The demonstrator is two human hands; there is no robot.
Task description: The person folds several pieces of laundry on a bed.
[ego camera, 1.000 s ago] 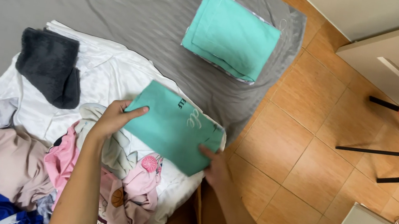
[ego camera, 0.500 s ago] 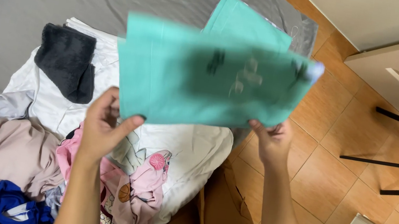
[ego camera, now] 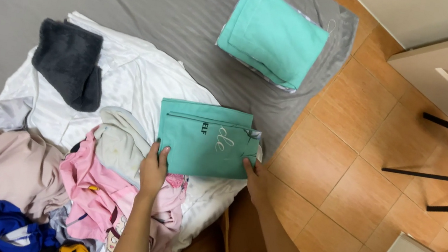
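Under the folded teal shirt (ego camera: 207,140), both hands' fingertips are hidden.

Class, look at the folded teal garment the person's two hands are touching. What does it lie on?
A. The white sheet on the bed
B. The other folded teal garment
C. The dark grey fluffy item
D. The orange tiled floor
A: the folded teal garment lies flat on the white sheet, with the left hand and right hand at its near corners.
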